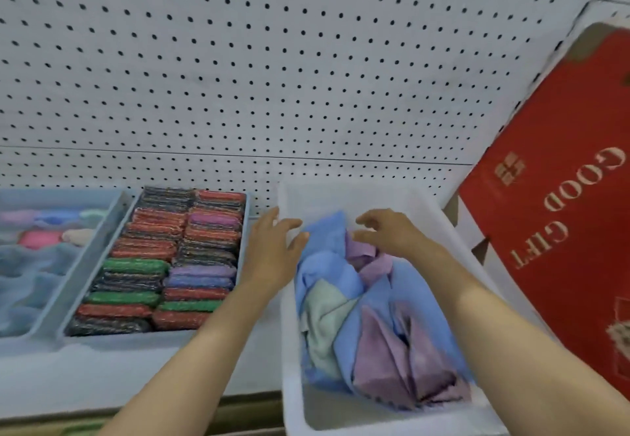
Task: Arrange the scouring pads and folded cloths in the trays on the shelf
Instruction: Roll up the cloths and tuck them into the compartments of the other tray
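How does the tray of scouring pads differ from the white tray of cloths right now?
The scouring pad tray is grey-blue and packed full, pads standing in two neat rows; the white tray holds loose, rumpled blue, lilac and pale green cloths, with bare floor at its near end. Neither hand touches the pad tray; the left hand and right hand hover open over the white one. Both sit on the shelf.

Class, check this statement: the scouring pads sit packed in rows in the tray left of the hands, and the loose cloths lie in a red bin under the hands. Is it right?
One detail is wrong. The head view shows the cloths in a white bin, not a red one. The scouring pads do sit in rows in the tray left of the hands.
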### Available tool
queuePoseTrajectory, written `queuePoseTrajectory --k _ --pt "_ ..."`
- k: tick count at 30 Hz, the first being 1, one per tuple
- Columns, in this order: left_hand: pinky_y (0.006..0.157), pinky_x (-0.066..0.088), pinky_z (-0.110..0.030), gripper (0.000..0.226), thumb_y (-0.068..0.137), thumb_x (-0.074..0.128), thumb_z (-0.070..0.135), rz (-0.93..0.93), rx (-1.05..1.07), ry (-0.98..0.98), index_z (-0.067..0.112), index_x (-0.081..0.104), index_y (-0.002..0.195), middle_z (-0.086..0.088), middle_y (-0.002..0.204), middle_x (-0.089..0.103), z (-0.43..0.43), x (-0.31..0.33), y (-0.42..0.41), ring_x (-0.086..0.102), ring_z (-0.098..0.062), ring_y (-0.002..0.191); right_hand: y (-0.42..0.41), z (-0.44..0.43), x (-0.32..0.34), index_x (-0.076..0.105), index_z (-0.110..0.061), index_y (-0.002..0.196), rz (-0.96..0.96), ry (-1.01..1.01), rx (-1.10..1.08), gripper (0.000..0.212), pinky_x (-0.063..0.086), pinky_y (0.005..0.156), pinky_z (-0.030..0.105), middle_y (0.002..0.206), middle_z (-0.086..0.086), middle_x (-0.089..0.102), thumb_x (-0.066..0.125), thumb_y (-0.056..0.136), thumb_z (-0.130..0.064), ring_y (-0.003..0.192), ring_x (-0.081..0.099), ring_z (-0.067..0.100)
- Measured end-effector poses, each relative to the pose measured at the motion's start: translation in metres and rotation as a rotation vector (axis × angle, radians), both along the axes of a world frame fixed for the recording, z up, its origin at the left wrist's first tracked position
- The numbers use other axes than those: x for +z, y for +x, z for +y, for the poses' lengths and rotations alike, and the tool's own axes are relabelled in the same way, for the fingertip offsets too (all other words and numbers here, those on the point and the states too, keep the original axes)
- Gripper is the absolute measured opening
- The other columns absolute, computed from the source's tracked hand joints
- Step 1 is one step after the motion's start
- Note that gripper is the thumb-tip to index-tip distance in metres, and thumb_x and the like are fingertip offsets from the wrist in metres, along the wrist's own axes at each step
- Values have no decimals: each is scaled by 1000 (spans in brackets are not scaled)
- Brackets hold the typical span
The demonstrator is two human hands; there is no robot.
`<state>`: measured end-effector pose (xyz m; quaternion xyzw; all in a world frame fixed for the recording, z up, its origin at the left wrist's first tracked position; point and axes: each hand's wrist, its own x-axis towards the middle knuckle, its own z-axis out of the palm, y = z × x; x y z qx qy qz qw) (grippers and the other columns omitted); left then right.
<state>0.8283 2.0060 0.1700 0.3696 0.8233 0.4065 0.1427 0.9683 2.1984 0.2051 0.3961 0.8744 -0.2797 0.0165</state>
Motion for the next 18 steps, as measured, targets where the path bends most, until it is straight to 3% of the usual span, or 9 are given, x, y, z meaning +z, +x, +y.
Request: queuePoseTrajectory --k 2,4,6,8,12,16,18 --pt "118 24 -39 33 97 61 27 5 33 8 17 65 129 -17 156 35 1 -4 0 29 -29 146 2 6 -16 58 -18 132 -15 -35 32 55 43 99 29 128 4 61 74 84 -40 119 58 19" --pt "119 25 -42 33 98 60 27 5 53 5 17 65 129 -15 155 37 0 -3 2 31 -29 146 -1 9 -27 62 -19 124 -33 2 64 44 44 87 28 111 3 63 73 84 -35 109 60 24" --pt "118 26 -46 35 97 61 29 6 58 -18 18 65 130 -13 153 40 -1 1 3 33 -30 144 -3 11 -30 70 -19 90 -42 61 90 8 41 67 28 81 -1 61 67 85 -25 85 59 25" --pt "118 27 -47 38 96 62 34 8 58 -60 20 64 131 -12 153 41 -4 6 4 34 -30 144 -2 14 -23 64 -14 70 92 -3 52 17 37 59 29 64 -2 53 68 85 -22 68 49 18" --pt "116 30 -39 46 93 65 41 -45 61 49 20 61 134 -4 149 47 -3 32 8 39 -20 141 8 9 22 67 -11 88 589 -493 -19 9 46 66 22 78 1 69 72 89 -18 67 60 10" --pt "99 39 -23 53 92 64 41 -413 -11 262 21 54 140 9 141 54 8 80 16 49 -7 131 10 -11 63 66 -12 98 790 -682 25 10 48 70 31 86 11 70 69 90 -18 73 62 20" --pt "104 46 -32 46 93 65 37 -531 -89 320 17 59 134 6 131 65 15 99 19 59 -9 121 9 -23 79 66 -11 101 846 -717 46 13 49 69 28 86 9 71 67 91 -17 73 64 18"
